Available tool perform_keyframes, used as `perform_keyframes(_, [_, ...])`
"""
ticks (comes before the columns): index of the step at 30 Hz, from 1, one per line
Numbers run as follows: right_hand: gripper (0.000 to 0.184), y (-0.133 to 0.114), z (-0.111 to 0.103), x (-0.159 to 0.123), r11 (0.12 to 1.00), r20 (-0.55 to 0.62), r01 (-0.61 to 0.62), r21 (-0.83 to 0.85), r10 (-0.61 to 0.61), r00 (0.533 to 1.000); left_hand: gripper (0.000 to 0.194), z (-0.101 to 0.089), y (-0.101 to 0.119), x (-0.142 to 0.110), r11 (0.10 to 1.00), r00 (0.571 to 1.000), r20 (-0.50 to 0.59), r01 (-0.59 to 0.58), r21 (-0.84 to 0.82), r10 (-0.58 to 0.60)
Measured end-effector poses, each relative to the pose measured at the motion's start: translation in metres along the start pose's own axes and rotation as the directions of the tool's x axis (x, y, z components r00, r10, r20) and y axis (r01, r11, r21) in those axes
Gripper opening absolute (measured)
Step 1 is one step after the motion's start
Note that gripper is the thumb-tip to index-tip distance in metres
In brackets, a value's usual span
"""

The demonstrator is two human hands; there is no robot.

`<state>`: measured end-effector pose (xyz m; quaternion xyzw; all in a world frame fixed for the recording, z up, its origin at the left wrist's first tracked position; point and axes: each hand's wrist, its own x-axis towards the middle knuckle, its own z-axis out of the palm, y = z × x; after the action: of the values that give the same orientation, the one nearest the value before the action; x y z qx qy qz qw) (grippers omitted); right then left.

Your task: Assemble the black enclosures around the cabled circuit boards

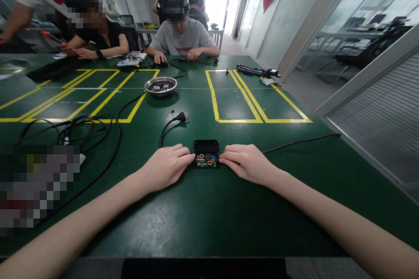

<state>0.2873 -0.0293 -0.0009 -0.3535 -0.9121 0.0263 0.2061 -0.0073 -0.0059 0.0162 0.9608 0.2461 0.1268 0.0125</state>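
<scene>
A small black power adapter case (pixel 206 159) lies open on the green table, its circuit board with copper coils showing. The black lid (pixel 206 145) lies just behind it. My left hand (pixel 166 166) rests at the case's left end with fingers curled against it. My right hand (pixel 245 163) presses the right end, fingers together. A black cord with a plug (pixel 180 117) runs from the left side, and another black cable (pixel 301 141) leads off to the right.
A metal bowl (pixel 160 86) with small parts sits further back. Tangled black cables (pixel 75 128) lie at the left. Yellow tape lines (pixel 238 120) mark the table. Other people sit at the far end. A black tool (pixel 253 70) lies far right.
</scene>
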Motion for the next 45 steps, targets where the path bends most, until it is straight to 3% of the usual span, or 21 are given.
perform_keyframes(3, [0.032,0.0,0.0,0.002,0.999,0.007,0.016,-0.033,-0.016,1.0,0.025,0.0,0.0,0.001,1.0,1.0,-0.016,-0.015,0.018,0.016])
perform_keyframes(6, [0.031,-0.001,0.0,0.005,0.999,-0.067,0.049,-0.007,-0.049,0.997,0.024,0.003,0.002,0.002,0.998,0.997,-0.07,0.033,-0.051,-0.037])
perform_keyframes(8, [0.028,-0.001,0.003,0.007,0.999,-0.169,0.029,0.044,-0.021,0.985,0.019,0.008,0.003,0.003,0.975,0.976,-0.149,0.131,-0.178,-0.159])
perform_keyframes(11, [0.017,0.002,0.01,0.009,0.987,-0.275,-0.122,0.107,0.147,0.95,0.018,0.015,0.004,0.007,0.89,0.894,-0.221,0.305,-0.338,-0.39])
perform_keyframes(13, [0.021,0.006,0.014,0.009,0.963,-0.258,-0.229,0.139,0.258,0.931,0.019,0.019,0.003,0.01,0.861,0.863,-0.214,0.368,-0.352,-0.457])
perform_keyframes(18, [0.018,0.012,0.018,0.01,0.899,-0.101,-0.325,0.293,0.367,0.925,0.016,0.023,0.0,0.015,0.828,0.857,-0.153,0.407,-0.385,-0.493])
perform_keyframes(22, [0.023,0.007,0.015,0.013,0.771,-0.027,-0.4,0.495,0.474,0.88,0.018,0.021,0.002,0.015,0.691,0.799,-0.106,0.437,-0.576,-0.593])
perform_keyframes(27, [0.028,-0.001,0.012,0.015,0.614,0.015,-0.358,0.703,0.491,0.871,0.018,0.019,0.003,0.016,0.565,0.783,-0.067,0.385,-0.73,-0.619])
perform_keyframes(33, [0.03,0.0,0.012,0.015,0.647,-0.013,-0.316,0.694,0.45,0.893,0.017,0.019,0.003,0.016,0.553,0.784,-0.059,0.381,-0.741,-0.618])
perform_keyframes(45, [0.03,-0.001,0.016,0.014,0.595,-0.01,-0.3,0.746,0.459,0.888,0.015,0.016,0.004,0.016,0.527,0.78,-0.033,0.39,-0.755,-0.625])
